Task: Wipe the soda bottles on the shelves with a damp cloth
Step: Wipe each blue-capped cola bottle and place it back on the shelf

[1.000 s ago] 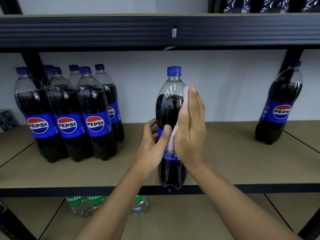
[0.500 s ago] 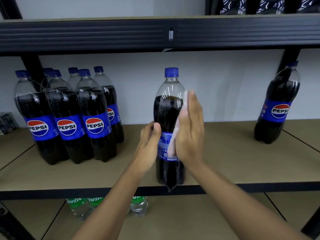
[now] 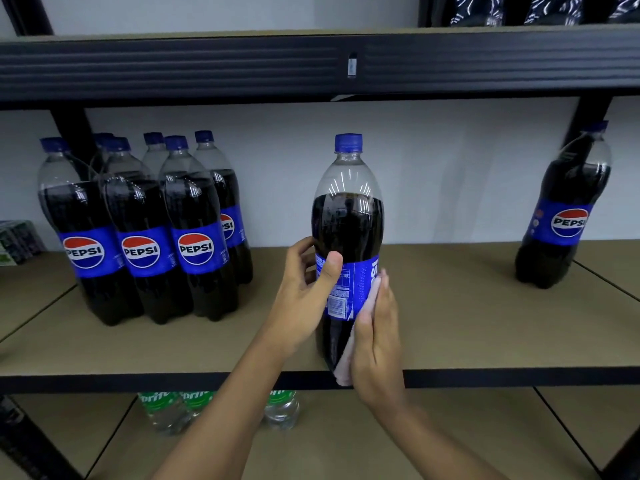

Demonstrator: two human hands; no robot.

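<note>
Soda bottle (image 3: pixel 348 220) held upright at the shelf (image 3: pixel 467 323) front edge, long axis vertical. Left hand (image 3: pixel 304 292) curls fingers round its label (image 3: pixel 351 289), thumb in front. Right hand (image 3: pixel 377 337), fingers straight and together, presses cloth (image 3: pixel 343 367) flat on its lower right side.

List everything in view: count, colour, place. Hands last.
held bottle: one, dark cola, blue cap and label, upright at the middle shelf's front edge.
grouped bottles: six caps visible, same colours, shelf's left.
lone bottle: one, same colours, shelf's right.
green-label bottles: three, clear, lower shelf.
cloth: one, pale, against the held bottle's lower right side.
shelf: tan boards, black frame.
dark packs: top shelf, right; count unclear.
left grip: wraps the held bottle's label.
right grip: flat, presses the cloth to the bottle.
</note>
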